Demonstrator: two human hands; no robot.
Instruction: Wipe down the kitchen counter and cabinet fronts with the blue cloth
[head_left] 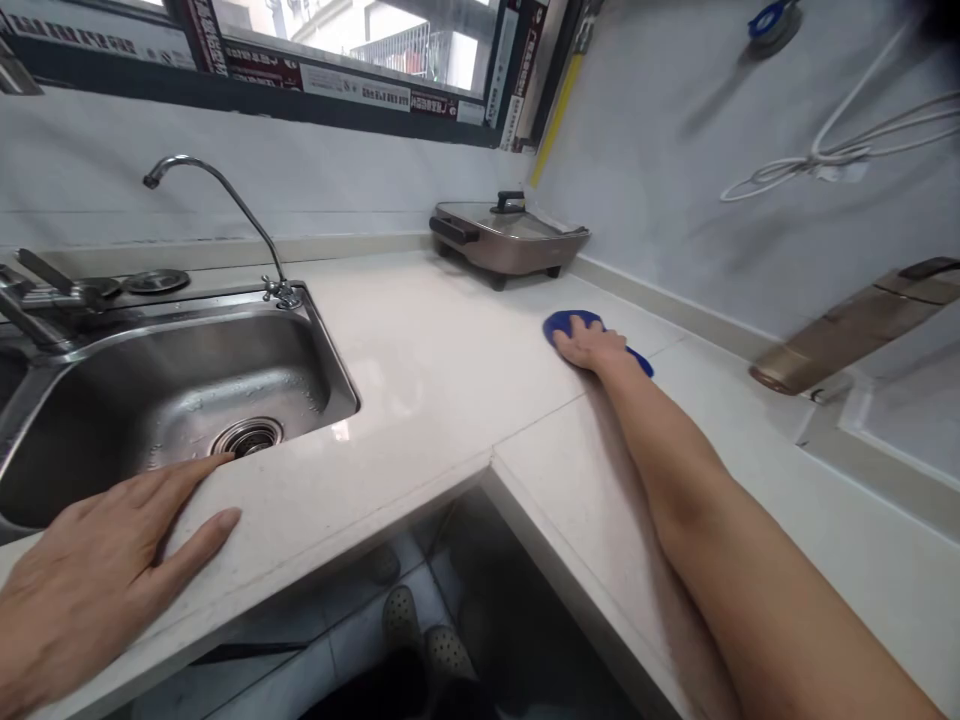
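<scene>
My right hand [592, 345] presses a blue cloth [562, 322] onto the white countertop [442, 370], near the inner corner of the L-shaped counter. Its fingers lie over the cloth, which shows on both sides of the hand. At the lower left, my left hand [112, 560] rests flat with thumb and fingers apart on the counter's front strip beside the sink. It holds nothing. The stainless steel sink [180, 370] has water drops inside and a round drain [247, 437] close to my left fingertips.
A brown electric pan [510, 240] with a glass lid stands in the back corner. A bronze flask [847, 330] stands by the right wall. A thin curved tap [225, 185] rises behind the sink. White cable [810, 160] hangs on the wall. The counter's front edge [491, 462] turns a corner.
</scene>
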